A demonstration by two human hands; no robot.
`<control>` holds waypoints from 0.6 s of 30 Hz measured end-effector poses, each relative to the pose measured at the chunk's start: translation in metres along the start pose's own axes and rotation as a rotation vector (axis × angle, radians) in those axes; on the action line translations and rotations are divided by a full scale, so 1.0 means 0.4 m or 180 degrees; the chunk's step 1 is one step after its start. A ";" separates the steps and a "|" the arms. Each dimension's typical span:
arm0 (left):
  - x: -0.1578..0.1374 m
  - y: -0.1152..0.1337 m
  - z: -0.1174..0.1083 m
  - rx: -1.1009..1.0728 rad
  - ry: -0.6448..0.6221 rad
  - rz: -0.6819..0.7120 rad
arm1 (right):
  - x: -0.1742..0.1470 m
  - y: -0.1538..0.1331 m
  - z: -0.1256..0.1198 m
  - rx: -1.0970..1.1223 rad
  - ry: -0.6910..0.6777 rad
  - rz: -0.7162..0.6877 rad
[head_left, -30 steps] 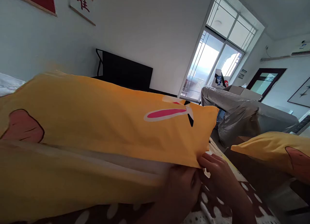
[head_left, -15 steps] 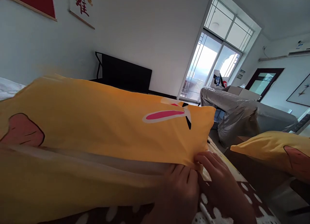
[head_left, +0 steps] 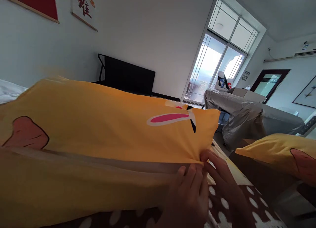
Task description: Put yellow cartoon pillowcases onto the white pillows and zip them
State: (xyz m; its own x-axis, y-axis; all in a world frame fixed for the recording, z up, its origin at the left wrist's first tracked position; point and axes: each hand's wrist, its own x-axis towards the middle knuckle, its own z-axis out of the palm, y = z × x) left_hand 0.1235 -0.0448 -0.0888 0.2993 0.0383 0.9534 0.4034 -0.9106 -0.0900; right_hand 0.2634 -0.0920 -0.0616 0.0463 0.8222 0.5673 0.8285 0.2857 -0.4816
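Observation:
A long yellow pillowcase (head_left: pixel 103 122) with pink and orange cartoon prints stretches across the middle of the view. Its long near edge gapes, and a paler layer (head_left: pixel 118 167) shows inside the opening. At the lower right corner, my left hand (head_left: pixel 189 195) has its fingers bent over the edge of the fabric. Just right of it, my right hand (head_left: pixel 222 175) pinches the same corner, bunching the cloth into creases. Both hands almost touch. The thumb of my left hand is hidden.
Under the pillowcase lies a brown bedspread with white spots (head_left: pixel 224 203). Another yellow pillow (head_left: pixel 278 149) rests at the right. Beyond stand a plastic-covered sofa (head_left: pixel 254 119), a black television-like panel (head_left: pixel 128 75) and a tall window (head_left: pixel 212 57).
My left hand has shifted slightly right and its fingers have straightened somewhat along the edge. My right hand has moved up a little at the corner, gathering the cloth.

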 end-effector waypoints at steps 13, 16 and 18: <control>0.006 -0.017 -0.009 -0.0349 -0.0111 -0.0225 | -0.004 0.002 0.004 0.0022 0.0151 0.0269; 0.011 -0.019 -0.020 -0.0401 -0.0270 -0.0239 | -0.017 -0.011 -0.015 -0.0220 0.0342 -0.0129; 0.010 -0.019 -0.021 -0.0434 -0.0352 -0.0266 | -0.030 -0.023 -0.028 -0.0532 0.0341 -0.0478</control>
State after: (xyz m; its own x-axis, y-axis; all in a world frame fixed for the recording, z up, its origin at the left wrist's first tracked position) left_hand 0.1146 -0.0412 -0.0818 0.3660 0.1542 0.9177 0.3122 -0.9494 0.0350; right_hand 0.2615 -0.1100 -0.0563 -0.0329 0.7172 0.6960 0.9109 0.3081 -0.2744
